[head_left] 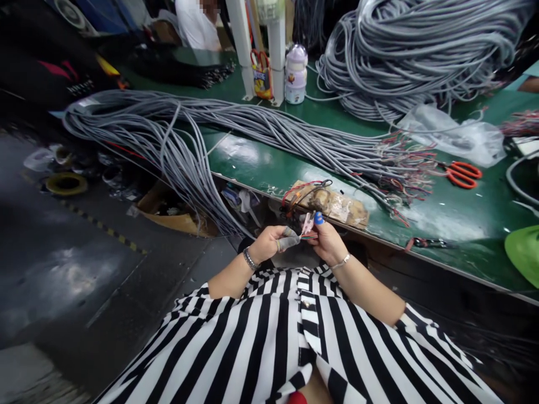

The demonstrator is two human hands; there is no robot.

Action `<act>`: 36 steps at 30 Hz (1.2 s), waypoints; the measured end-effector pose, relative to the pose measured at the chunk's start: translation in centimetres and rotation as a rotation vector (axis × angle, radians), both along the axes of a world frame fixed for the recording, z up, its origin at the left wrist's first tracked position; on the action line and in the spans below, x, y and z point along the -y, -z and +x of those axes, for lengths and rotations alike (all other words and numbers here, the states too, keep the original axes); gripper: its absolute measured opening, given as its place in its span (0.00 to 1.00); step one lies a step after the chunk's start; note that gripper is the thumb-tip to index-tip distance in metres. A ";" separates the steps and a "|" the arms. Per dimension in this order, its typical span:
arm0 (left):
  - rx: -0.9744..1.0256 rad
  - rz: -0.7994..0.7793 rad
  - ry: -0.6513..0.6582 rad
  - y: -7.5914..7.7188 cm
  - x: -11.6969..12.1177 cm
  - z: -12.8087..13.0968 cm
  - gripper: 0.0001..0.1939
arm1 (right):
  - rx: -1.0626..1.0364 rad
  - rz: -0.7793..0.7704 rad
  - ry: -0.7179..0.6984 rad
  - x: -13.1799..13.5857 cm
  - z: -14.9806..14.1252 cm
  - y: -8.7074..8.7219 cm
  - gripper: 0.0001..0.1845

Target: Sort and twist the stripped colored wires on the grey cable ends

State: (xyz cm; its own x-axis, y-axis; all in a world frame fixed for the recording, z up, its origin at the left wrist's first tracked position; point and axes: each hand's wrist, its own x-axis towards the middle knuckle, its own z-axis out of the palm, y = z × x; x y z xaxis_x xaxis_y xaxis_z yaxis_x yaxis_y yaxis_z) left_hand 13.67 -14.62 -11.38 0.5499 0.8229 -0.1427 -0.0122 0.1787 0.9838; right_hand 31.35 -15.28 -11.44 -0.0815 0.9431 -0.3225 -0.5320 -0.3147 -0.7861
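Observation:
Close to my body, below the table's front edge, my left hand (272, 242) is closed with grey covers on its fingertips. It pinches the end of a grey cable, mostly hidden by the fingers. Thin coloured wires (309, 236) fan out from that end towards my right hand (330, 245), whose fingers close on them. A blue cover sits on the right thumb. Between the thumb and the left fingers shows a small pinkish-white piece (307, 223), too small to name. Just beyond the hands, a taped cardboard-brown block (337, 205) with black and red leads lies at the table edge.
A long bundle of grey cables (261, 123) stretches across the green table (240, 151), drooping over its edge at left. Orange-handled scissors (463, 174) lie at right. Behind are a large cable coil (404, 50), a plastic bag (457, 132) and a bottle (296, 73). Another person (196, 25) is at the back.

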 end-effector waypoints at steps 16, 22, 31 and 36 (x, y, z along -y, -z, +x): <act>-0.002 0.009 0.058 -0.7 1.0 -0.2 0.24 | -0.128 -0.023 -0.022 0.6 0.0 0.7 0.33; -0.040 -0.026 0.015 0.2 3.8 -2.8 0.21 | -0.136 -0.096 -0.061 1.2 1.3 1.3 0.30; -0.635 0.358 0.153 2.3 2.6 -5.0 0.11 | 0.009 -0.075 -0.107 2.1 1.8 1.4 0.26; -0.729 0.601 0.195 -0.9 -1.5 -5.1 0.14 | 0.290 0.035 -0.180 2.9 2.4 0.9 0.23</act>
State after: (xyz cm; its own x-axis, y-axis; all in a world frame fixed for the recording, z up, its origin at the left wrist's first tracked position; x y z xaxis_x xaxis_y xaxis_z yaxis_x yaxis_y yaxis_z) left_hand 8.62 -13.08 -10.52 0.6272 0.7739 -0.0883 0.6151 -0.4226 0.6656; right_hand 33.72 -18.17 -12.33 -0.1573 0.9329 -0.3240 -0.2230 -0.3532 -0.9086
